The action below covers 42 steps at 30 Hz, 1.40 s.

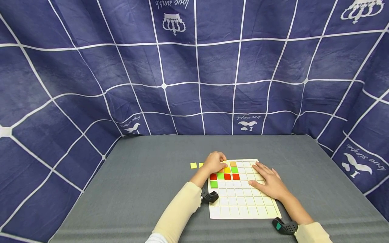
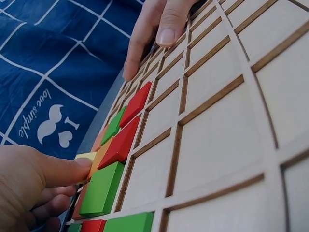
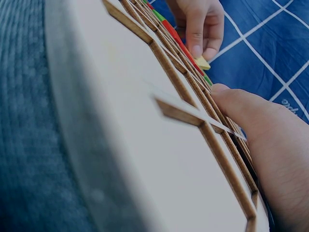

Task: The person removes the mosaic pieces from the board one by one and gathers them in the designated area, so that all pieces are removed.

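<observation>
A pale wooden grid board [image 1: 240, 201] lies on the table, with red, green and orange square tiles in its far-left cells. My left hand [image 1: 214, 162] is over the far-left part of the board. Its thumb and fingers pinch a yellow tile [image 3: 203, 63], seen tilted in the right wrist view. Close by its thumb in the left wrist view are a green tile [image 2: 101, 189] and a red tile [image 2: 121, 144]. My right hand [image 1: 270, 182] rests on the board's right edge, fingers spread, thumb over the cells. The left fingers partly hide the far-left cells.
Loose yellow tiles [image 1: 193, 165] lie on the grey table [image 1: 146, 182] left of the board, one partly behind my left hand. A blue cloth [image 1: 212, 67] with white lines hangs behind and beside the table.
</observation>
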Each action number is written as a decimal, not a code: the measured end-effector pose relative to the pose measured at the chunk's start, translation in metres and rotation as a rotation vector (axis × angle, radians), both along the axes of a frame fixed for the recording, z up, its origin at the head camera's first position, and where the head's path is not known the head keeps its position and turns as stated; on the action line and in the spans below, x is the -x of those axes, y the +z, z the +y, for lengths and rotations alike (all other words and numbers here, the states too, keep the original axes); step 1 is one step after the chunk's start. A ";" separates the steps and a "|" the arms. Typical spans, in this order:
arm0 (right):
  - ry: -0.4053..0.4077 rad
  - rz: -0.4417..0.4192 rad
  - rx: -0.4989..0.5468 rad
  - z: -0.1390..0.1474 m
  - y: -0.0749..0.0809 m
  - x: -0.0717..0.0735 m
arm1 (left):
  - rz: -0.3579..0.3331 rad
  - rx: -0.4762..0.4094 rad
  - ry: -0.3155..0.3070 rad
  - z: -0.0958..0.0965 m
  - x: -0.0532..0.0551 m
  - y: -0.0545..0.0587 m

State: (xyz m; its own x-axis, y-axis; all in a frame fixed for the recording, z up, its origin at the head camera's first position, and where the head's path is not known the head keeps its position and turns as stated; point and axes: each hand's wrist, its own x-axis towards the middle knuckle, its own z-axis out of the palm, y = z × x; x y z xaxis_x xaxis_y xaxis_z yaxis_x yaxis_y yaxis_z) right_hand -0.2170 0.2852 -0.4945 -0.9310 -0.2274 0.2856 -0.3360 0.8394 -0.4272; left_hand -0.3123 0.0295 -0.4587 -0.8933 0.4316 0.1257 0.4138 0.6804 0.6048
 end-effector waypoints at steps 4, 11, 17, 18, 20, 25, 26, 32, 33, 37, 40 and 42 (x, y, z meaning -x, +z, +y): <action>0.000 0.005 -0.001 -0.001 0.000 0.000 | -0.021 -0.065 0.007 0.001 -0.001 0.001; 0.004 0.007 0.006 -0.001 0.000 0.000 | -0.049 -0.143 0.017 0.001 -0.001 -0.001; 0.006 0.000 0.009 -0.001 -0.003 0.000 | -0.073 -0.198 0.002 -0.004 -0.003 0.002; 0.007 0.002 0.008 0.000 -0.003 0.000 | -0.076 -0.207 0.000 -0.006 -0.003 0.002; 0.008 0.000 0.011 0.000 -0.003 0.000 | -0.082 -0.221 -0.001 -0.009 -0.003 0.003; 0.012 0.006 0.006 0.000 -0.002 0.000 | -0.066 -0.239 0.010 -0.019 -0.003 0.004; 0.012 0.004 0.005 0.000 -0.001 0.000 | -0.063 -0.243 0.010 -0.020 -0.003 0.004; 0.013 0.012 0.012 -0.001 0.000 -0.001 | -0.071 -0.253 0.006 -0.029 -0.005 0.007; 0.014 0.019 0.012 -0.001 0.000 -0.001 | -0.072 -0.249 0.008 -0.031 -0.005 0.007; 0.018 0.022 0.011 -0.001 0.000 -0.001 | -0.066 -0.237 0.018 -0.036 -0.005 0.008; 0.019 0.014 0.006 -0.001 0.000 -0.001 | -0.054 -0.228 0.030 -0.041 -0.005 0.008; 0.018 0.007 0.006 -0.001 0.000 -0.001 | -0.040 -0.230 0.036 -0.044 -0.005 0.008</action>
